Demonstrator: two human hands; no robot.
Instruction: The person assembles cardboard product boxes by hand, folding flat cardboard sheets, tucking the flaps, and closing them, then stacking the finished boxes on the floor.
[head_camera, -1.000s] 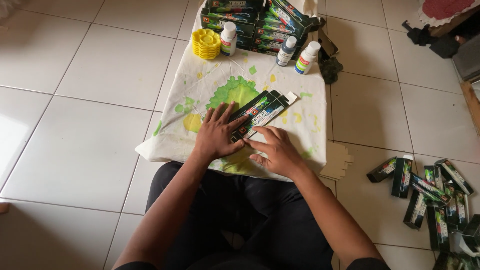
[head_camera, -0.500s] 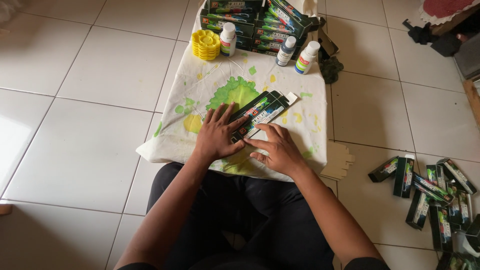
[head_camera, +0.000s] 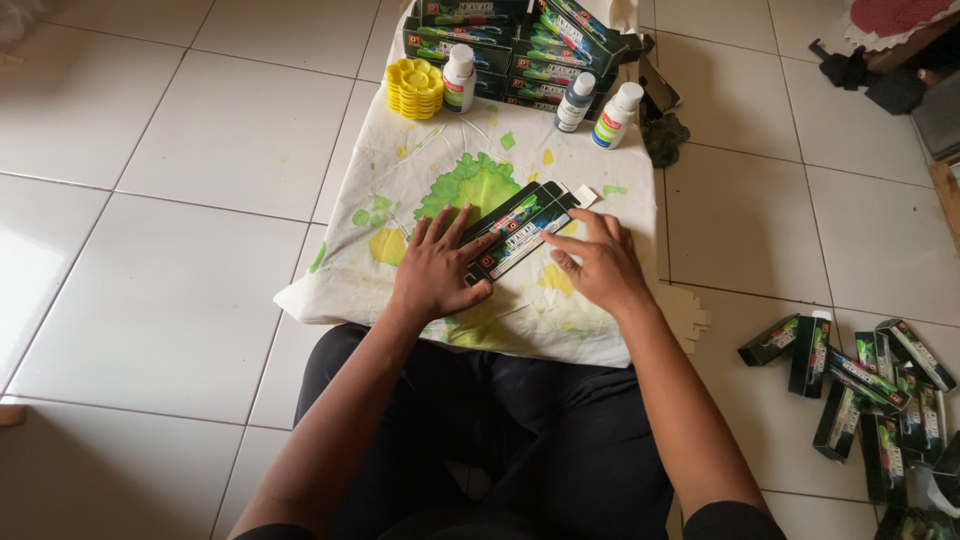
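Flattened dark carton (head_camera: 520, 232) lies on the paint-stained cloth (head_camera: 400, 190), its long axis slanting up and away to the right, with the left hand (head_camera: 437, 268) pressed flat, fingers spread, on its near end, and the right hand (head_camera: 595, 265) open, just right of it.

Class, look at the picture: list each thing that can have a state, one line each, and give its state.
flat dark carton: unfolded, lying flat on the cloth
left hand: open, pressing the carton
right hand: open, fingers at the carton's edge
white cloth: spread out, paint-stained
bottles: upright, capped
folded cartons: heaped on the floor
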